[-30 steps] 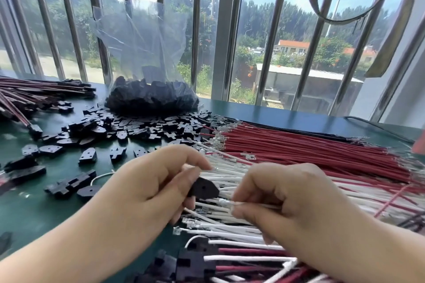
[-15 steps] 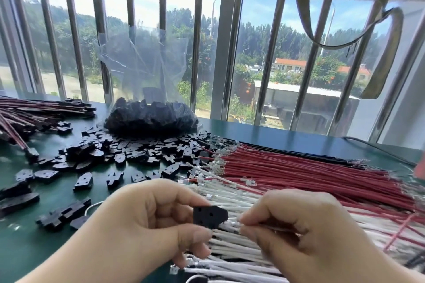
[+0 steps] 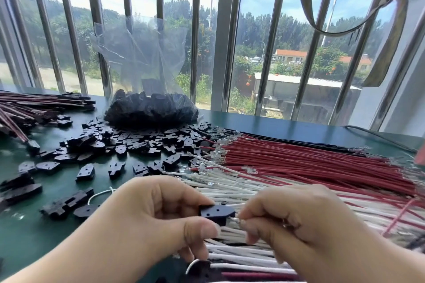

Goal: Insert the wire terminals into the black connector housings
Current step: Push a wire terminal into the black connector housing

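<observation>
The person's left hand (image 3: 161, 218) is pinching a black connector housing (image 3: 217, 213) between thumb and curled fingers, holding it just above the near edge of the green table (image 3: 34, 232). The housing is lying flat, with small holes showing in its upper face. The right hand (image 3: 296, 220) is gripping a white wire (image 3: 238, 220) between thumb and forefinger, and the wire's metal terminal is meeting the right edge of the housing; how far it is seated cannot be told.

Beneath both hands a layer of loose white wires (image 3: 230, 190) is lying across the table, and beside it, farther from the person, a broad bundle of red wires (image 3: 310, 163) is running to the right. Thin black wires (image 3: 299, 142) are lying along the far side of the red bundle. Loose black housings (image 3: 128, 142) are scattered over the left and middle of the table. Behind them a clear plastic bag (image 3: 149, 108), partly filled with more housings, is standing against the window bars (image 3: 195, 37). At the far left, assembled wires with housings fitted (image 3: 34, 108) are lying in a heap.
</observation>
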`<state>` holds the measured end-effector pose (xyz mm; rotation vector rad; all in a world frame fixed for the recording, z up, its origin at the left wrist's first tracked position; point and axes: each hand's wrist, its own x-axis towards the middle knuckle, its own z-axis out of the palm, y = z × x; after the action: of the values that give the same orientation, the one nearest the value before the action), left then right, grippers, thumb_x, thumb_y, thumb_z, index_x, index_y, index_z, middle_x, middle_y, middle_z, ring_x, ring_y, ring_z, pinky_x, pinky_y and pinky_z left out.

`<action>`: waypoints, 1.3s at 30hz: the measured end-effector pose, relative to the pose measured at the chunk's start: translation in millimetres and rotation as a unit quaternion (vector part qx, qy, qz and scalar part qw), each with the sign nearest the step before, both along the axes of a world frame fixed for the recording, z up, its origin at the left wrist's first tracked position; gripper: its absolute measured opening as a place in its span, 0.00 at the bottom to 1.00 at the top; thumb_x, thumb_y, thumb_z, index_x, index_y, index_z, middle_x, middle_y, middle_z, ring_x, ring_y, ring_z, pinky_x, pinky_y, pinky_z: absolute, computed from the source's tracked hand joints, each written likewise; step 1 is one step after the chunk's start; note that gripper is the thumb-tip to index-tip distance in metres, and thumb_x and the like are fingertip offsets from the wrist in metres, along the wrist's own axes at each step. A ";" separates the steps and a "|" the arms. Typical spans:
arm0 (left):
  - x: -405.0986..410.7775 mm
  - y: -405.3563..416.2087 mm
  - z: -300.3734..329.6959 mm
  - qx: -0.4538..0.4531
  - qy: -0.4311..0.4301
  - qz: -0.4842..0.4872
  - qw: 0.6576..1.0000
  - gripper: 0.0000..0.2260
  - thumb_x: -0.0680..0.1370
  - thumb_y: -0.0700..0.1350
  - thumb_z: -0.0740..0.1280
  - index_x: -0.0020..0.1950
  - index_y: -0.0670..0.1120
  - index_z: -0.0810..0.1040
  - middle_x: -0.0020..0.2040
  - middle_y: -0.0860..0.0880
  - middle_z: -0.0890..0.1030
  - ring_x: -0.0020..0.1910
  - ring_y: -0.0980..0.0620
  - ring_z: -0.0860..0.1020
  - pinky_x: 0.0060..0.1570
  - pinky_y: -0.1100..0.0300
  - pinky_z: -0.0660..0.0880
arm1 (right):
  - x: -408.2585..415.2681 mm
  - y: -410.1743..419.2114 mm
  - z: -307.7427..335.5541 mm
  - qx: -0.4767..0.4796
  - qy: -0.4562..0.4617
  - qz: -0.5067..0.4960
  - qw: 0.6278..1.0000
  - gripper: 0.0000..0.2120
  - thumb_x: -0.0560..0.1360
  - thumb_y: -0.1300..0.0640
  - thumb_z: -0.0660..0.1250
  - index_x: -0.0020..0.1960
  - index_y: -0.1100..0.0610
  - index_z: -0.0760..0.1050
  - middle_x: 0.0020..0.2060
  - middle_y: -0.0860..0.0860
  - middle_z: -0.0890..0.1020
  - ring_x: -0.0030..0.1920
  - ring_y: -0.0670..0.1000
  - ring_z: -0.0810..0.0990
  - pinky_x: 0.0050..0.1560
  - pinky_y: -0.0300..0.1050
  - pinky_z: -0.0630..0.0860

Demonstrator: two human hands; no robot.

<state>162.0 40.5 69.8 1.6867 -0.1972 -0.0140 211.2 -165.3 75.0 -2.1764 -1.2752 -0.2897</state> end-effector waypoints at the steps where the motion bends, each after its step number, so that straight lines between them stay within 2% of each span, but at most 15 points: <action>1: -0.2 -0.3 -0.1 -0.004 0.003 0.000 1.000 0.30 0.38 0.55 0.82 0.38 0.48 0.85 0.28 0.39 0.82 0.25 0.46 0.81 0.26 0.63 0.77 | 0.2 0.3 -0.1 -0.006 -0.010 -0.005 1.000 0.04 0.72 0.49 0.65 0.46 0.46 0.76 0.38 0.36 0.81 0.33 0.30 0.75 0.34 0.19 0.66; 6: 1.4 -1.5 -3.9 -0.015 0.015 0.005 1.000 0.29 0.39 0.50 0.82 0.38 0.44 0.85 0.27 0.37 0.81 0.23 0.44 0.80 0.24 0.62 0.77 | 0.3 -0.9 -0.9 -0.020 0.012 -0.008 1.000 0.03 0.71 0.51 0.68 0.45 0.45 0.75 0.37 0.34 0.81 0.34 0.33 0.77 0.35 0.22 0.68; 11: 4.2 3.6 -5.8 -0.034 0.023 0.013 0.999 0.31 0.40 0.56 0.83 0.38 0.44 0.85 0.31 0.36 0.82 0.24 0.44 0.79 0.26 0.59 0.76 | 1.4 -0.9 0.4 -0.013 0.015 -0.019 1.000 0.03 0.73 0.48 0.65 0.45 0.45 0.76 0.33 0.33 0.80 0.32 0.35 0.77 0.32 0.24 0.68; 14: 6.5 9.7 -8.7 -0.061 0.013 0.049 0.997 0.32 0.38 0.55 0.83 0.38 0.43 0.85 0.30 0.36 0.81 0.23 0.45 0.78 0.27 0.58 0.76 | 1.7 -2.1 0.4 -0.032 -0.047 -0.060 0.997 0.10 0.75 0.42 0.58 0.45 0.45 0.75 0.35 0.37 0.80 0.36 0.38 0.78 0.35 0.32 0.73; 17: 4.9 9.0 -8.2 -0.058 0.001 0.046 0.997 0.32 0.38 0.53 0.84 0.39 0.43 0.85 0.28 0.37 0.80 0.23 0.44 0.79 0.26 0.60 0.76 | 1.6 -3.1 -0.9 -0.026 -0.039 -0.058 0.997 0.10 0.75 0.42 0.57 0.46 0.44 0.74 0.36 0.39 0.80 0.37 0.40 0.78 0.36 0.38 0.75; 24: 3.1 2.4 -8.4 -0.063 0.010 0.018 0.998 0.31 0.36 0.51 0.84 0.35 0.42 0.85 0.29 0.36 0.81 0.23 0.44 0.80 0.25 0.61 0.77 | 2.1 -2.3 0.2 -0.027 -0.008 -0.022 0.999 0.09 0.74 0.43 0.58 0.48 0.43 0.75 0.39 0.35 0.81 0.39 0.36 0.79 0.42 0.34 0.74; 30: 0.1 0.6 -6.5 -0.064 0.026 0.025 0.997 0.33 0.34 0.51 0.83 0.36 0.42 0.85 0.29 0.36 0.81 0.23 0.43 0.80 0.25 0.59 0.77 | -0.7 -3.2 1.8 0.010 -0.026 -0.004 1.000 0.08 0.74 0.49 0.62 0.42 0.48 0.79 0.36 0.39 0.82 0.36 0.36 0.79 0.36 0.27 0.73; 36: -0.4 2.5 -5.7 -0.062 0.038 0.024 0.997 0.32 0.35 0.51 0.84 0.35 0.42 0.85 0.27 0.37 0.80 0.22 0.44 0.79 0.30 0.48 0.81 | -2.9 -3.7 1.3 0.015 -0.067 -0.008 0.998 0.08 0.74 0.51 0.64 0.40 0.50 0.79 0.33 0.40 0.81 0.35 0.36 0.79 0.36 0.26 0.72; 39: -2.1 0.8 -5.4 -0.064 0.046 0.011 0.997 0.31 0.36 0.50 0.84 0.35 0.42 0.85 0.27 0.38 0.81 0.22 0.43 0.79 0.25 0.56 0.79 | -3.6 -2.9 2.0 0.003 -0.050 -0.008 0.999 0.09 0.74 0.50 0.63 0.39 0.50 0.80 0.31 0.39 0.80 0.33 0.33 0.77 0.35 0.22 0.69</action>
<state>160.0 41.3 64.4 1.5561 -0.1072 -0.0619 207.6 -168.3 77.1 -2.1917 -1.3094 -0.4136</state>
